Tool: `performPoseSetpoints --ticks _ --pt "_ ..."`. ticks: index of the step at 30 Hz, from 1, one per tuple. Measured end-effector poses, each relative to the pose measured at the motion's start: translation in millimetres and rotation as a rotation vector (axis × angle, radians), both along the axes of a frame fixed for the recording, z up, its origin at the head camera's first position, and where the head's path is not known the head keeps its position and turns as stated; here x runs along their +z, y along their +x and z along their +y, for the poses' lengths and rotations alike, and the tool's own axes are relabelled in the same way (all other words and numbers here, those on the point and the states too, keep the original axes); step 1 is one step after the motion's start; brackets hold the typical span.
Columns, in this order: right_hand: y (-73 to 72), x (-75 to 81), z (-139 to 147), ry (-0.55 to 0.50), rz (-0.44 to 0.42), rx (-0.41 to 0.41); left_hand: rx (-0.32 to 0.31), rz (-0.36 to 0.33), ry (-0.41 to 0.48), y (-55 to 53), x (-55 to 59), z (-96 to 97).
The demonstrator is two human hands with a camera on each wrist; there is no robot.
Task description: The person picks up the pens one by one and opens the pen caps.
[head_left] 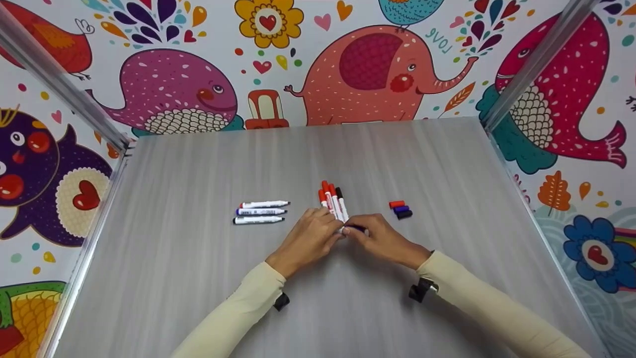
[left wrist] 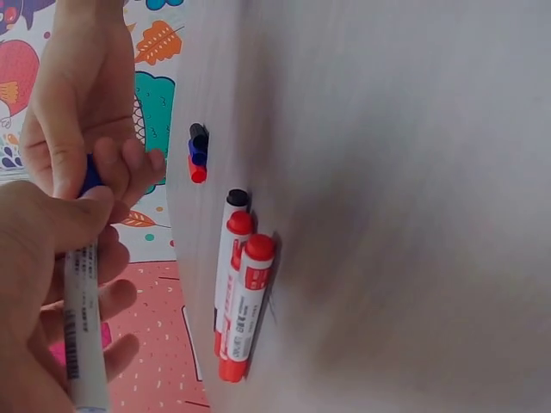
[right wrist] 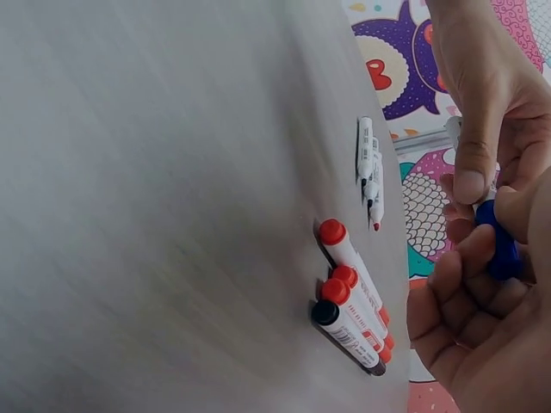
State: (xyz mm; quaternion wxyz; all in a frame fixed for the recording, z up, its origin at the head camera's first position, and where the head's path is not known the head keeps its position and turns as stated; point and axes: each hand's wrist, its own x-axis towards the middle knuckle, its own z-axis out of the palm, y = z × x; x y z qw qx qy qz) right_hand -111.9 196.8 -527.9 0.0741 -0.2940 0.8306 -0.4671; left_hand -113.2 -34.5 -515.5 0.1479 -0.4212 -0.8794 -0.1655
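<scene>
Both hands meet over the near end of the row of markers in the middle of the table. My left hand [head_left: 310,233] grips the white barrel of a whiteboard marker [left wrist: 83,327]. My right hand [head_left: 385,238] pinches that marker's blue cap [right wrist: 502,249] between thumb and fingers. The cap sits in line with the barrel's end, and fingers hide part of the joint. Just beyond the hands lie several capped markers side by side, three with red caps [right wrist: 332,231] and one with a black cap [right wrist: 325,311].
On the left lie three uncapped markers, with red [head_left: 263,204], blue [head_left: 261,212] and black [head_left: 258,220] ends, tips pointing right. To the right are three loose caps: red [head_left: 397,204], blue [head_left: 401,209] and black [head_left: 405,215]. Cartoon-printed walls [head_left: 278,64] border the grey table [head_left: 198,169].
</scene>
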Motion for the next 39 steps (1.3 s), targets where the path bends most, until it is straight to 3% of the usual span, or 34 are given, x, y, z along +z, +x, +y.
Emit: performPoseSetpoints --ticks 7,16,24,27,34,39 --pt "0.7 -1.0 0 -0.042 0.009 0.007 -0.041 0.008 0.018 -1.4 0.5 -0.1" --pt "3.3 -4.1 -1 -0.103 0.118 0.031 -0.068 -0.115 0.061 -4.4 8.3 -1.2" --pt "0.8 -8.2 2 -0.131 0.231 0.074 -0.083 -0.189 0.109 -5.6 7.8 -6.0" --pt "-1.1 -9.6 7 -0.154 0.241 0.079 -0.067 -0.231 0.125 -5.7 7.1 -10.1" --pt "-0.6 -15.7 16 -0.157 0.14 0.031 0.012 -0.263 0.144 -2.8 4.0 -16.3" --pt "2.1 -19.3 20 -0.138 0.199 -0.026 0.069 -0.268 0.173 -0.1 -0.1 -22.1"
